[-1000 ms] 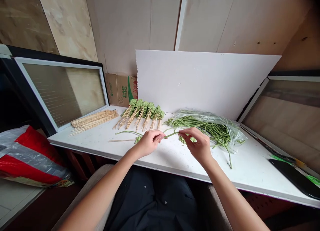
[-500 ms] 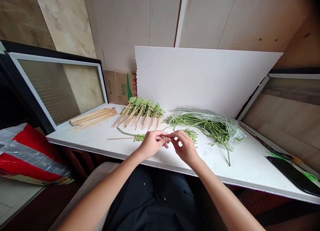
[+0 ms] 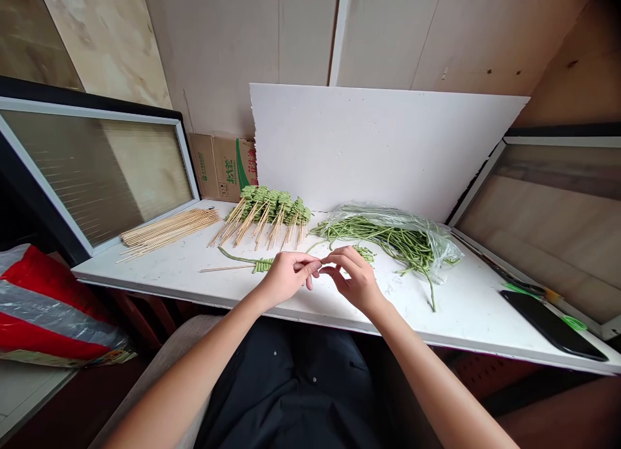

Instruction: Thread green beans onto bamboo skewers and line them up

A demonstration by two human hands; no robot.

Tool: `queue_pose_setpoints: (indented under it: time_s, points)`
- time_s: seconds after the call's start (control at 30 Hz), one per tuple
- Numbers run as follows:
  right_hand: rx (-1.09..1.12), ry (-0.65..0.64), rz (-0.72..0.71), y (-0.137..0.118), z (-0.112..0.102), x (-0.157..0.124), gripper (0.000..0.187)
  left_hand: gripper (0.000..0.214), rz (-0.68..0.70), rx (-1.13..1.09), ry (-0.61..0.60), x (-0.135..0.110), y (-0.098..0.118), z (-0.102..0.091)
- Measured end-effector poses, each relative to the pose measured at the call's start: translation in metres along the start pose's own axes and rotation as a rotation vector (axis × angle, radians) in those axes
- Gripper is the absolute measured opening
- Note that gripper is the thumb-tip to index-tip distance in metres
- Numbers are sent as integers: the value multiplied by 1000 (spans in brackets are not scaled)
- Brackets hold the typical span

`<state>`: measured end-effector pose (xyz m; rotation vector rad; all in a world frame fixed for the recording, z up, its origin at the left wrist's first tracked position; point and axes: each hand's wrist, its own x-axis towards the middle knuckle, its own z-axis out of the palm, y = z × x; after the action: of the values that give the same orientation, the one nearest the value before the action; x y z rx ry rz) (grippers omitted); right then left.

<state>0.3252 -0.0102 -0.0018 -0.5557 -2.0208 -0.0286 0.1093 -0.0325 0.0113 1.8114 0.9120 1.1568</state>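
Note:
My left hand (image 3: 286,277) is closed around a bamboo skewer (image 3: 226,268) threaded with short green bean pieces (image 3: 262,265). A long green bean (image 3: 233,256) trails left from the same hand, beside the skewer. Just right of it, my right hand (image 3: 353,275) pinches thumb and fingers together close to the left fingertips; whatever sits in that pinch is too small to make out. Behind the right hand lies a pile of cut bean pieces (image 3: 365,253), partly hidden. Finished bean skewers (image 3: 272,209) are stacked farther back, their bare sticks pointing toward me.
Bare bamboo skewers (image 3: 167,232) lie in a bundle at the left. Long green beans (image 3: 388,239) spill from a clear plastic bag (image 3: 439,242) at the right. A black phone (image 3: 550,323) rests near the right edge. A cardboard box (image 3: 220,167) and a white board (image 3: 383,151) stand behind.
The whole view has shifted slightly, moving everything left in the picture. My right fingertips have drawn a little away from my left ones. The left hand keeps its hold on the skewer.

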Motion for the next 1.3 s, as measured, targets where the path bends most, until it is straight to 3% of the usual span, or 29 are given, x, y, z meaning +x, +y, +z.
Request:
queue_pose_setpoints:
  time_s: [0.23,0.37,0.53,0.6,0.67,0.8,0.97,1.13,1.3]
  points:
    - [48,64,-2,1,6,-3,22,45,-19,72,-78,-2,3,-2]
    - [153,153,28,-10,8,-1,29,47,86,133,-86,-3,3,0]
    - [313,216,259,-14,13,-1,22,36,274,111,-24,-2,-7,6]
    - [429,214,394,-3,13,-2,13,32,269,96,34,-1,-11,7]
    - [498,182,528,17,8,-4,17,30,231,108,82,0,-14,6]
    - [254,137,672,74,-15,-14,27,30,163,172,102,4,-23,3]
    - [-184,23,813,127,-35,-40,16,36,125,121,50,7,-29,2]
    - [-337,-82,873,139,-30,-54,19,42,-9,84,-11,4,-27,5]
    - [-280,-29,780,126,-35,-41,28,47,-71,-3,62,5,-31,14]
